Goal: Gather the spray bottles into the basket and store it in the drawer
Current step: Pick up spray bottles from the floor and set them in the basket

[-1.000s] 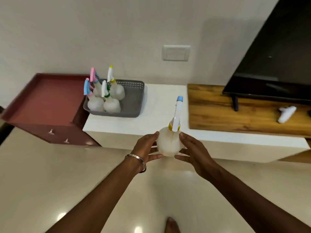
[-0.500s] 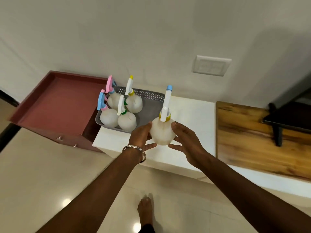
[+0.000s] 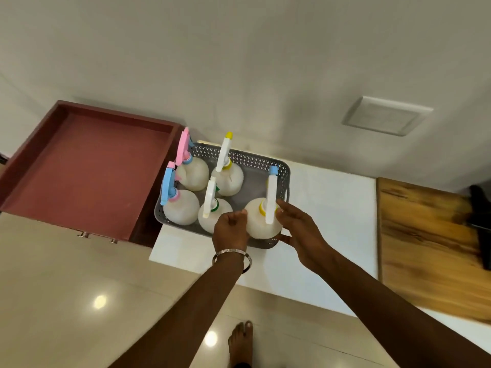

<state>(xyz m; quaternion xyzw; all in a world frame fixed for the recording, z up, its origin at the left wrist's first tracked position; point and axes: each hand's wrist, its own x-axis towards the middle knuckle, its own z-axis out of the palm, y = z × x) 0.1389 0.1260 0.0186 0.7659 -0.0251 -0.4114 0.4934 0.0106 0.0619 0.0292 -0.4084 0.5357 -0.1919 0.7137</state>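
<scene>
Since half a second ago the fifth spray bottle [image 3: 261, 221] has travelled from in front of the bench [image 3: 332, 208] to the basket's near right corner, and the view has swung left so the television is gone from sight. Both hands cup its round white body: the left hand [image 3: 230, 229] curls against its left flank, the right hand [image 3: 297, 229] wraps its right side with fingers spread, so each grips the bottle. Whether its base already rests on the basket floor I cannot tell. Its long axis stands upright, the white trigger head with a blue tip pointing up and away. Around it the grey basket [image 3: 281, 168] holds 4 more bottles: 1 pink-headed [image 3: 192, 173], 1 blue-headed [image 3: 180, 207], 1 yellow-tipped [image 3: 227, 179] and 1 with a green collar [image 3: 214, 215] touching the left hand's knuckles. Left of the basket, lower and just beside it, the red drawer [image 3: 87, 171] stands open; I judge the basket must go leftward and down, with the left hand nearer that side.
</scene>
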